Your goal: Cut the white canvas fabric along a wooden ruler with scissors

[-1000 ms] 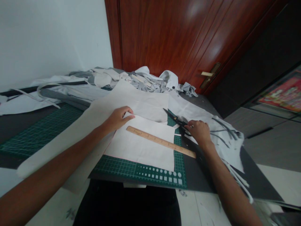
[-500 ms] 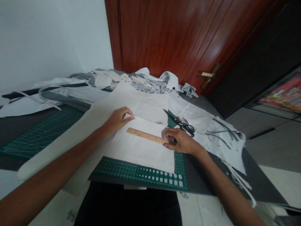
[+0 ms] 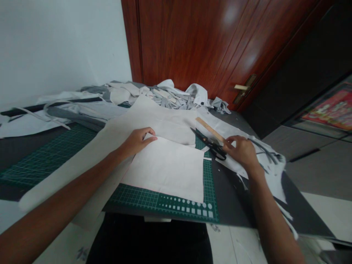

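My left hand (image 3: 140, 140) pinches the top left corner of a white fabric piece (image 3: 167, 167), which lies over a green cutting mat (image 3: 132, 196). Near the table's right part, my right hand (image 3: 240, 148) grips one end of a wooden ruler (image 3: 210, 129), whose other end points up and left. Black scissors (image 3: 211, 145) lie beside and partly under the ruler, their blades toward the upper left. Behind the white piece a larger cream fabric (image 3: 162, 119) is spread out.
Fabric scraps (image 3: 170, 93) are heaped at the back against a wooden door (image 3: 181, 40). More white fabric with grey strips (image 3: 271, 156) covers the right side. Another part of the mat (image 3: 49, 154) shows at the left, beside layered cloth (image 3: 82, 112).
My right hand has lifted the ruler off the white piece and carried it right and away, over the scissors. The left hand has stayed at the corner.
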Motion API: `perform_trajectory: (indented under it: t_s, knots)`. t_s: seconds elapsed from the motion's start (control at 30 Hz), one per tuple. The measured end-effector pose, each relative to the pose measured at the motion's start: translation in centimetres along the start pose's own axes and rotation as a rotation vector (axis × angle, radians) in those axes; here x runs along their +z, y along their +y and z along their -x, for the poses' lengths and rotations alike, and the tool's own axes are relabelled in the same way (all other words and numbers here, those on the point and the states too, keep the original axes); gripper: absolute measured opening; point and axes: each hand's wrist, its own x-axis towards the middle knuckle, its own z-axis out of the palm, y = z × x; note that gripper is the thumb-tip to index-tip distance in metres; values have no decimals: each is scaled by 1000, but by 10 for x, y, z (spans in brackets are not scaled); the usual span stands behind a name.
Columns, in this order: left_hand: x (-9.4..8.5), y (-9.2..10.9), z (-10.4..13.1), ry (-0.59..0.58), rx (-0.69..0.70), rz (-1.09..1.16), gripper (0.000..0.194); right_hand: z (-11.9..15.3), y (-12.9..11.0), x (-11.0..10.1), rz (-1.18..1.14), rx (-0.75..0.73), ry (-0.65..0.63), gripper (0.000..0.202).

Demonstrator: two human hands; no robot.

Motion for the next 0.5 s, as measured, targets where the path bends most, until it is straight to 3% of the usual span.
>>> perform_trajectory:
  t_s: [0.1,0.2,0.27,0.33,0.4,0.5]
  knots:
    - [0,0,0,-36,2,29,31,1,29,11,137,191,-99,21]
    - [0,2,0,-50,13,52,30,2,31,19,165,235,-139,26]
    - [0,4,0,-47,20,57,28,0,17,22,54,109,-51,29]
    - [0,4,0,-41,23,57,28,-2,-5,25,-167,-109,-5,28]
    - [0,4,0,-48,23,54,29,-3,-29,28,-372,-268,-114,29]
    - [0,2,-1,-53,45,57,31,-2,-51,34,-448,-437,-329,29]
